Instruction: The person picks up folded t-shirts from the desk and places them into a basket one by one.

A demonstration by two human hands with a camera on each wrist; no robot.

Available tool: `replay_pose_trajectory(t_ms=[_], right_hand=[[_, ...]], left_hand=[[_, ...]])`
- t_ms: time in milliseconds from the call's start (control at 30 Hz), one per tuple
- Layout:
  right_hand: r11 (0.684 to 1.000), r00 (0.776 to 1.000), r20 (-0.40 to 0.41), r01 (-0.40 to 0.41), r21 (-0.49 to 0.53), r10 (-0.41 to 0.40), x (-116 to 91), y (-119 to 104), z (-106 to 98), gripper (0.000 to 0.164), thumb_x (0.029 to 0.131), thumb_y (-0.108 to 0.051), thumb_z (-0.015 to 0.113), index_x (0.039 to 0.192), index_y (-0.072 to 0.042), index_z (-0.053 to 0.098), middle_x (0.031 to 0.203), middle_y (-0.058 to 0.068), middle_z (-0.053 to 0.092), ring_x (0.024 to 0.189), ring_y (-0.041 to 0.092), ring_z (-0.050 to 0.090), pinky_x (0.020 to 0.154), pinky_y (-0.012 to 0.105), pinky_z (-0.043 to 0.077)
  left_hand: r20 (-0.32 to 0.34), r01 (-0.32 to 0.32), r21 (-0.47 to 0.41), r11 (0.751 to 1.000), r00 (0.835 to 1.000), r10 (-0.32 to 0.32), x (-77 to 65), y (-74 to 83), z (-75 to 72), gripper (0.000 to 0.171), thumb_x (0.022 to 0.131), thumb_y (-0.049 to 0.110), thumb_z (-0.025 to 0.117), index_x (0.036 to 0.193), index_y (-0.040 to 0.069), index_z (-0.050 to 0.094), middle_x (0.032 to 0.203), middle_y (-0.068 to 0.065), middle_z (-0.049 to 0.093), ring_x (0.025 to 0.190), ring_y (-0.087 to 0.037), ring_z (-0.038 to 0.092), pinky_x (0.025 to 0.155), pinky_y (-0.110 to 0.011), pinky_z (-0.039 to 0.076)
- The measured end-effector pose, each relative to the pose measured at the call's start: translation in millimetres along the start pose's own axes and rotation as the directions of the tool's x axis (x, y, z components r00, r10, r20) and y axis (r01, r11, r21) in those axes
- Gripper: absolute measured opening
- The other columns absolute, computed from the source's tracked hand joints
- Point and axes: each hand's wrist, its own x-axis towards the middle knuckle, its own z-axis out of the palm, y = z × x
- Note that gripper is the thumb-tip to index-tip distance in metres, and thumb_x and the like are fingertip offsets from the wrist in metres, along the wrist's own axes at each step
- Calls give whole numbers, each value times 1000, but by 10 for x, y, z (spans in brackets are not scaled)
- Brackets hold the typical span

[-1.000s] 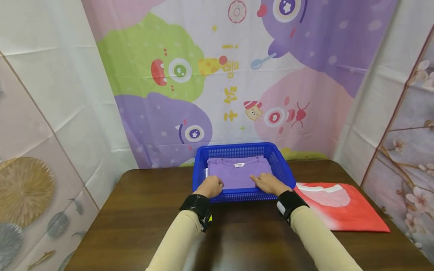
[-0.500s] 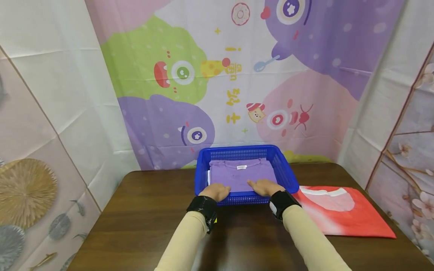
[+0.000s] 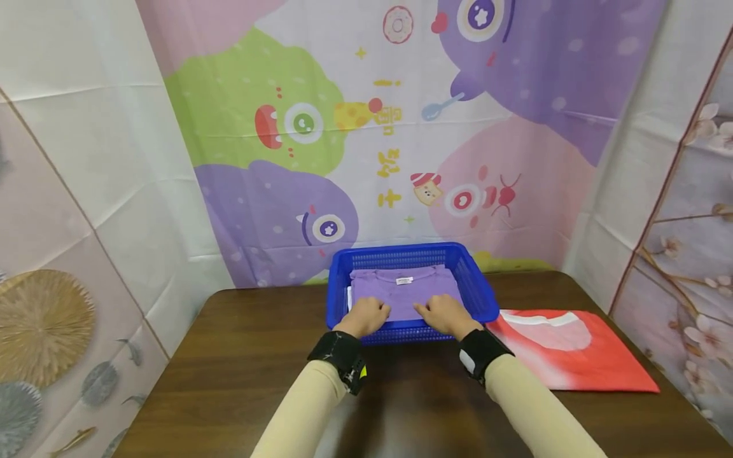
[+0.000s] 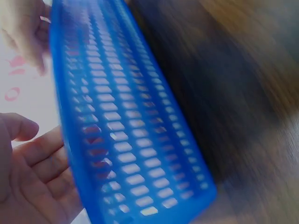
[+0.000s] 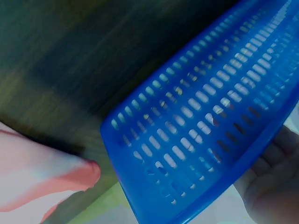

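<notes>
A folded purple shirt (image 3: 409,296) with a white neck label lies in the blue plastic basket (image 3: 485,296). My left hand (image 3: 365,315) reaches over the basket's front rim, close over the shirt's near left part. In the left wrist view its thumb stands apart from loosely extended fingers (image 4: 46,156), which pass behind the basket's slotted wall. My right hand (image 3: 445,314) is over the same rim, at the shirt's near right part. The right wrist view shows its fingers (image 5: 275,158) relaxed behind the rim, partly hidden by the wall. The hands' thumbs point towards each other.
A folded red and white garment (image 3: 578,350) lies on the brown table (image 3: 258,356) to the right of the basket. Some white cloth (image 3: 349,298) shows at the shirt's left edge. Behind the basket hangs a cartoon-printed curtain (image 3: 389,222).
Both hands have shifted inward over the basket's front rim and are closer together than a second ago. The camera view has swayed slightly; basket and shirt look the same.
</notes>
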Motion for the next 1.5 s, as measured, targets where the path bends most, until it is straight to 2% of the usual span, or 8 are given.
replay_pose_trajectory(t_ms=[167, 467, 567, 767, 967, 1100, 1300, 1500], right_hand=[[998, 981, -182, 66, 3, -64, -114, -27, -11, 25, 91, -20, 61, 79, -1, 70, 75, 10, 70, 71, 24, 65, 68, 39, 53], [981, 869, -494, 128, 148, -39, -340, 95, -36, 16, 87, -10, 64, 96, 2, 71, 95, 18, 74, 91, 32, 70, 82, 46, 55], [973, 830, -558, 131, 188, -4, -432, 163, -42, 17, 86, -6, 64, 98, 4, 70, 95, 20, 73, 88, 32, 70, 80, 46, 55], [962, 817, -570, 83, 259, 83, -632, 359, -58, 17, 86, -4, 63, 98, 4, 70, 90, 19, 74, 80, 30, 70, 68, 38, 54], [955, 856, -481, -45, 293, 188, -791, 712, -55, 21, 88, -8, 60, 102, 6, 68, 95, 24, 72, 88, 37, 69, 78, 49, 54], [925, 865, -382, -206, 321, 325, -880, 1066, -107, 27, 89, -11, 56, 103, 9, 67, 98, 28, 70, 90, 41, 66, 80, 49, 52], [870, 810, -322, -442, 218, 491, -1192, 1795, -251, 34, 86, -16, 51, 95, 14, 64, 99, 36, 65, 90, 53, 61, 73, 53, 49], [789, 729, -305, -587, 184, 613, -1608, 2371, -354, 40, 82, -17, 48, 89, 20, 61, 95, 46, 58, 83, 60, 57, 67, 59, 47]], left_hand=[[-131, -145, -64, 987, 982, 136, -39, 162, -24, 32, 97, 17, 43, 71, 4, 58, 69, -5, 52, 67, -17, 47, 64, -28, 39], [-389, -382, -251, 889, 881, 268, -187, 571, 177, 21, 95, 11, 54, 97, 0, 72, 93, -13, 75, 84, -21, 68, 75, -27, 54], [-421, -402, -298, 866, 870, 259, -234, 729, 317, 19, 93, 9, 54, 96, 1, 72, 90, -11, 74, 75, -13, 63, 69, -20, 50], [-424, -386, -420, 822, 884, 199, -303, 997, 695, 19, 91, 7, 54, 95, 1, 71, 87, -11, 75, 73, -6, 63, 65, -12, 47], [-310, -243, -642, 727, 950, 45, -327, 1204, 1092, 18, 90, 6, 56, 97, -4, 69, 88, -19, 75, 73, -8, 67, 60, -13, 46], [-172, -54, -782, 620, 976, -132, -298, 1301, 1302, 21, 89, 7, 57, 102, -7, 66, 90, -20, 73, 79, -17, 70, 66, -21, 51], [112, 181, -934, 309, 967, -227, -244, 1374, 1501, 38, 90, 7, 48, 119, -16, 54, 115, -30, 65, 108, -37, 66, 91, -43, 55], [184, 237, -944, 229, 956, -228, -251, 1455, 1617, 43, 85, 8, 48, 120, -18, 52, 120, -32, 62, 115, -39, 61, 99, -49, 50]])
